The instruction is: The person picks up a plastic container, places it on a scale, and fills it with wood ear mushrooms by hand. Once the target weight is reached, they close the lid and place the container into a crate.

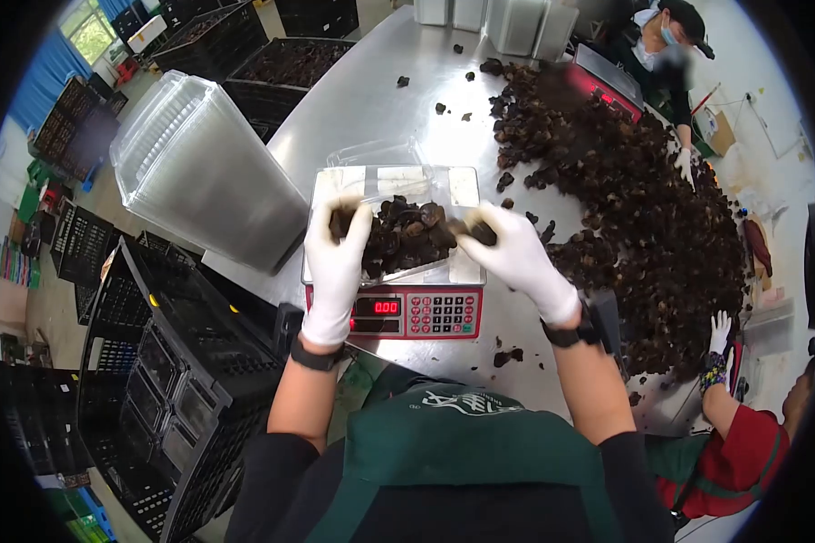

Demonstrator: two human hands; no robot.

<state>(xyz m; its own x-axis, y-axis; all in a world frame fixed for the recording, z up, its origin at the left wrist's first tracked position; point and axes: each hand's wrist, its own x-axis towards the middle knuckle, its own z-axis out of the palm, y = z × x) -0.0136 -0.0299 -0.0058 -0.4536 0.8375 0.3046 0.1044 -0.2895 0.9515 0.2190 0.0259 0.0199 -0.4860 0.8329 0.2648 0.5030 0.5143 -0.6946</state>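
Note:
A clear plastic tray (pixel 430 268) filled with dark brown dried pieces (pixel 406 237) rests on a red and silver scale (pixel 465 312), whose display reads 0.00. My left hand (pixel 337 244), in a white glove, curls at the tray's left side, its fingers closed on a dark piece. On the right side my right hand (pixel 507 244), also gloved in white, pinches one or more dark pieces just beside the tray. A clear lid or tray (pixel 371 152) lies behind the scale.
A large heap of dark pieces (pixel 643 217) covers the table's (pixel 380 81) right side. Tall stacked clear trays (pixel 217 172) stand at left, above black crates (pixel 172 389). Co-workers are at the upper right, near a second scale (pixel 607 90), and lower right.

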